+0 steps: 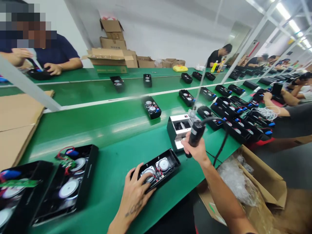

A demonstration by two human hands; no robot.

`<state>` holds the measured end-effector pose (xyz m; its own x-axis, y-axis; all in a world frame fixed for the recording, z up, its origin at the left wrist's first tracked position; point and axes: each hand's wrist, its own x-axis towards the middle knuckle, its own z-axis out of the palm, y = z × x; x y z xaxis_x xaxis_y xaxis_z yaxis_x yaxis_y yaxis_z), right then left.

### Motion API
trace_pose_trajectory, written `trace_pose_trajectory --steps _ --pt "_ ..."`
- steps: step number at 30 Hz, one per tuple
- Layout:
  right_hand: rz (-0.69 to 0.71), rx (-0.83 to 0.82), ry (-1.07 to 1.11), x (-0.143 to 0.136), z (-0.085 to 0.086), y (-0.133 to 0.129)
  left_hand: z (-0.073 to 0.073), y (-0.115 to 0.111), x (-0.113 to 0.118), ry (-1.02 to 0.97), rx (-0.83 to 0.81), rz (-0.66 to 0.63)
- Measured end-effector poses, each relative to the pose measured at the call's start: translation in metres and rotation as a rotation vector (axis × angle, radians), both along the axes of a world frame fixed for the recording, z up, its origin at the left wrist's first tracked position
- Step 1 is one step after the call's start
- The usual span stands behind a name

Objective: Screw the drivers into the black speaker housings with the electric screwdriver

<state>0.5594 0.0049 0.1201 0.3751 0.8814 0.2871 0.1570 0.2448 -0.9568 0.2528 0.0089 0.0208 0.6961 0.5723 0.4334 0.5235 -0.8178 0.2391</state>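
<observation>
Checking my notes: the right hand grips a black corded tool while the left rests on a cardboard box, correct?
No: the head view shows the left hand on an open black case. The right hand does grip the corded tool.

Left hand: bare hand point(137, 188), back turned up, fingers spread and lightly bent, thumb set apart.
Left wrist: dark tattoo-like marking point(134, 208), not legible.
Left forearm: mostly out of view at the lower edge.
Right hand: bare hand point(198, 150), fingers curled in a grip, farther forward than the left.
Right forearm: bare forearm point(223, 191), extended forward, slanting inward.
</observation>
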Motion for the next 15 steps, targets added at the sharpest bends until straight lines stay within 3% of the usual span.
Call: trace_pose_trajectory --steps 4,8,15 --pt "0.194 0.149 0.275 -0.056 -0.008 -0.035 0.002 -0.005 0.001 0.032 -0.058 0.016" --pt "0.312 0.182 0.225 -0.105 -0.018 -0.046 0.003 -0.008 0.003 0.002 -0.091 0.034" --pt "0.361 0.197 0.13 -0.135 -0.025 -0.033 -0.001 -0.01 0.004 -0.032 -0.114 0.041"
